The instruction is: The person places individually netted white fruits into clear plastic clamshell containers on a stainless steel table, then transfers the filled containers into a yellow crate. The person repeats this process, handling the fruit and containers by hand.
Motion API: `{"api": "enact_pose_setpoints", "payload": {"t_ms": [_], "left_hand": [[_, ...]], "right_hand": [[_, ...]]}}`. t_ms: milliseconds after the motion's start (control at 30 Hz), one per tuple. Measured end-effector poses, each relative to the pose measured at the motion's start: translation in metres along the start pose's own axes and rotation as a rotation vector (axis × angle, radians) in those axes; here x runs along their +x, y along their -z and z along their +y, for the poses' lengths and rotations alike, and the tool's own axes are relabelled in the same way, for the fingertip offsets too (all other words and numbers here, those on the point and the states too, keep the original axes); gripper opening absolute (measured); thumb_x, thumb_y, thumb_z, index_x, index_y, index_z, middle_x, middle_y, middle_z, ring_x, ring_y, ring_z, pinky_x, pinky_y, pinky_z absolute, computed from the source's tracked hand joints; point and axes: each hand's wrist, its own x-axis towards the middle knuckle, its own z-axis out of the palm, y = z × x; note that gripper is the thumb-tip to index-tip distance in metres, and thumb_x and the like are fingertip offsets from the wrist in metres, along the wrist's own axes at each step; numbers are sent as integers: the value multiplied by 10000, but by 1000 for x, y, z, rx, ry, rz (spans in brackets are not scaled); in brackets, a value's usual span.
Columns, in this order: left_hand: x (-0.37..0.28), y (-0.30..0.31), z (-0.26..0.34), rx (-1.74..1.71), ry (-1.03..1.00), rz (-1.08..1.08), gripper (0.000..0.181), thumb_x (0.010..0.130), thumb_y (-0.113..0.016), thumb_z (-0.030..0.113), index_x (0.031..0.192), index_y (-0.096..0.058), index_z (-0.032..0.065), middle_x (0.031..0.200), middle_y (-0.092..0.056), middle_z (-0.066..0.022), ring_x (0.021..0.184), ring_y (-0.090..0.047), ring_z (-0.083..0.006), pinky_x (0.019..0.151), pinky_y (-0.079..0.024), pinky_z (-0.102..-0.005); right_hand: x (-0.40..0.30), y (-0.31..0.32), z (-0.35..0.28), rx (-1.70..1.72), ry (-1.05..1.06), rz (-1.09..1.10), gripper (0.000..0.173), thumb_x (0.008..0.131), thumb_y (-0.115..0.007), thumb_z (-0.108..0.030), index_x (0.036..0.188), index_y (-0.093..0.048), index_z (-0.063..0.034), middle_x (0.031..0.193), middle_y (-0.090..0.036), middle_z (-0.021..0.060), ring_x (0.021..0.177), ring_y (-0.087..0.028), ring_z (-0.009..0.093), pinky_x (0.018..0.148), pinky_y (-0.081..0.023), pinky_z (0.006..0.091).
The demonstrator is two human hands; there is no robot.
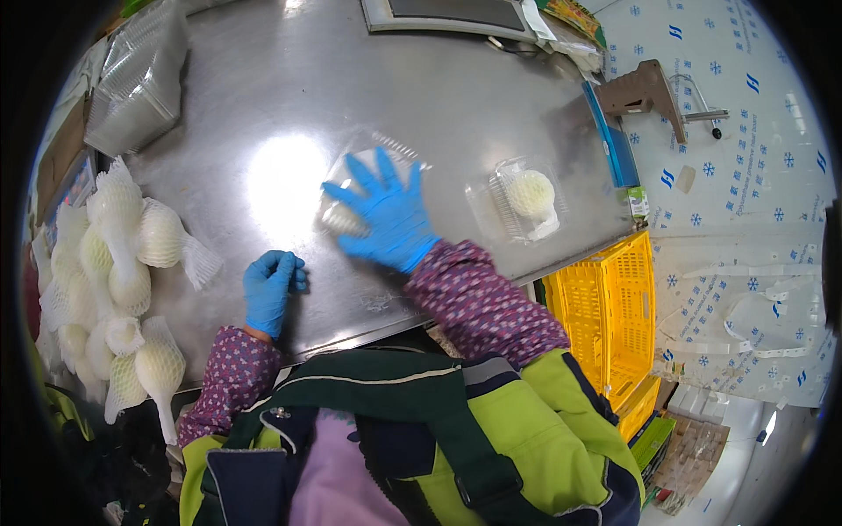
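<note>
My right hand [388,214], in a blue glove, lies with spread fingers on top of a clear plastic clamshell box [339,174] on the steel table. Something whitish in foam netting shows at the box's lower left; the rest is hidden under the hand. My left hand [273,289], also gloved, rests near the table's front edge with its fingers curled; no object is visible in it. To the right, an open clear clamshell [506,204] holds a pale round item in a white foam net [531,194]. Several pale round items in foam nets [161,240] are heaped at the left.
Nested clear plastic boxes [141,85] stand at the back left of the steel table [408,92]. A scale [454,16] sits at the back. A brown tape dispenser or similar tool [641,95] is at the right edge by a blue panel [615,148]. Yellow plastic crates [628,315] stand below.
</note>
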Motion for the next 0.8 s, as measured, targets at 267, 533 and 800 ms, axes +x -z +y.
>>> {"api": "enact_pose_setpoints", "payload": {"t_ms": [267, 533, 800], "left_hand": [[2, -3, -10, -39, 0, 26, 189, 925, -545, 142, 850, -608, -19, 717, -625, -84, 573, -565, -130, 557, -484, -254], [-2, 3, -7, -111, -108, 69, 191, 914, -532, 100, 780, -583, -26, 649, -570, -90, 573, -546, -153, 559, -485, -291], [-2, 40, 58, 861, -876, 802, 111, 773, -651, 41, 879, -622, 31, 855, -599, -136, 747, -583, -314, 651, -478, -353]], "right_hand": [[-60, 57, 140, 79, -344, -123, 631, 682, -713, -492, 1217, -511, -225, 1442, -350, 58, 1388, -168, 371, 1027, -60, 705], [-162, 50, 244, 158, -211, 387, 666, 600, -758, -192, 1208, -536, -33, 1030, -602, 93, 728, -546, 209, 645, -452, 333], [-34, 21, 291, 61, -505, 246, 217, 860, -591, -208, 958, -641, -22, 861, -659, 142, 795, -605, 192, 746, -472, 338]]}}
